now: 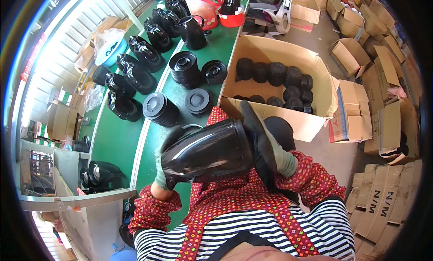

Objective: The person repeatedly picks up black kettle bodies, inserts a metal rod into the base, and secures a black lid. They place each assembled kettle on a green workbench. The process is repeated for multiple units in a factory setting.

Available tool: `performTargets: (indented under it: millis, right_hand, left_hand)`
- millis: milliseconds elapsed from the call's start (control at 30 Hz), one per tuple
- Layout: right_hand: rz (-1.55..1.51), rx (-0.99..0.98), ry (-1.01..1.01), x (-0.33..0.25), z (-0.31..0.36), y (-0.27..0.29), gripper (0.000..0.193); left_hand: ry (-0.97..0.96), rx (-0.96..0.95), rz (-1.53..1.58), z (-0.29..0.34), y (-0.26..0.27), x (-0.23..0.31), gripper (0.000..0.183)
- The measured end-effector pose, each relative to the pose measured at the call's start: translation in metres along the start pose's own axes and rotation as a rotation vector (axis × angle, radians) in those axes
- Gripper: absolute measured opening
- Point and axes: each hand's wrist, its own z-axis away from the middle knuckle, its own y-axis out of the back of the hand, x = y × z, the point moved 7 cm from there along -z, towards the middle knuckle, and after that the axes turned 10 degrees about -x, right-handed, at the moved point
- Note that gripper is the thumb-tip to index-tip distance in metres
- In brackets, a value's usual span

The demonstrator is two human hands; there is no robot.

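I hold a glossy black kettle body [209, 151] on its side, close in front of my chest. My left hand [164, 164], in a dark and green glove, grips its left end near the handle. My right hand [260, 141], also gloved, presses flat against the kettle's base end on the right. Both forearms wear red patterned sleeve covers. Behind the kettle stand stacks of black round lids [160, 109] on the green bench [116, 139].
An open cardboard box [275, 53] of black round parts stands to the right of the bench. More black kettle bodies [135, 76] lie in a row along the green belt. Folded and open cartons [383, 125] crowd the floor at right. A red container [203, 6] stands at the far end.
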Motion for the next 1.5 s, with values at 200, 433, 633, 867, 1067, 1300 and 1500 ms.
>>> performTargets:
  millis: [200,433,633,867,1067,1300,1500]
  right_hand:
    - [-0.13,0.073,0.115,-0.021,-0.012,-0.007,0.063]
    - [-0.15,0.164,-0.13,0.015,-0.004,0.004,0.074]
    - [0.942,-0.41,0.363,-0.072,-0.01,-0.033,0.114]
    - [0.698,-0.147,0.502,-0.063,-0.017,-0.028,0.098]
    - [-0.286,0.166,0.13,0.018,-0.014,0.003,0.059]
    - [0.023,0.135,-0.085,0.009,0.001,-0.005,0.075]
    - [0.89,-0.423,0.461,-0.084,0.004,-0.053,0.112]
  left_hand:
    - [0.073,0.127,0.251,-0.011,-0.002,0.017,0.065]
    - [0.085,0.114,0.253,-0.006,0.007,0.001,0.078]
    - [0.32,-0.209,0.587,0.011,-0.057,-0.058,0.067]
    - [0.097,-0.162,0.097,0.0,-0.032,-0.048,0.06]
    - [-0.02,0.264,0.061,-0.024,0.014,0.002,0.044]
    - [0.127,0.022,0.612,0.0,-0.008,-0.043,0.052]
    - [0.334,-0.315,0.654,0.03,-0.078,-0.064,0.062]
